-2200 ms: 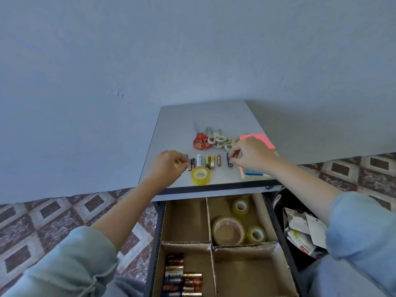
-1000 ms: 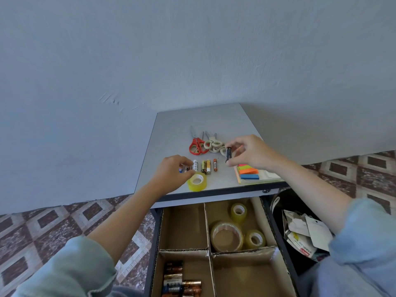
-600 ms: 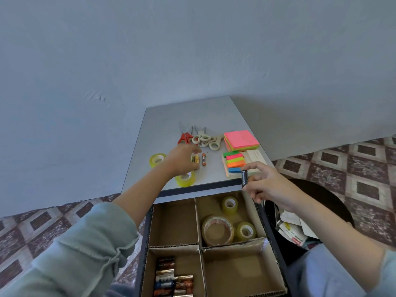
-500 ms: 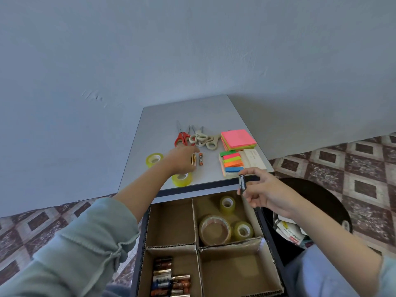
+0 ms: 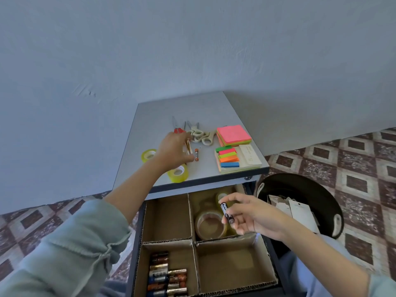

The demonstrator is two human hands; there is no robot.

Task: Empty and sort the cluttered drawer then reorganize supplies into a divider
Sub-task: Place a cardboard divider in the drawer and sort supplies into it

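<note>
The open drawer holds a cardboard divider point(image 5: 192, 241) with four compartments. Several batteries point(image 5: 166, 277) lie in the near left one, and tape rolls point(image 5: 209, 224) sit in the far right one. My right hand point(image 5: 249, 214) is over the tape compartment, shut on a black battery point(image 5: 226, 212). My left hand point(image 5: 174, 150) rests on the desk top point(image 5: 182, 108) with its fingers closed on small batteries point(image 5: 188, 146). One orange battery point(image 5: 196, 154) lies loose beside it.
On the desk lie several scissors point(image 5: 198, 135), two yellow tape rolls point(image 5: 147, 154), pink sticky notes point(image 5: 233, 136) and coloured page flags point(image 5: 228, 157). A black bin point(image 5: 300, 185) with paper scraps stands right of the drawer.
My right hand lifted the black battery off the desk and carried it down over the drawer. My left hand slid right along the battery row, gathering batteries.
</note>
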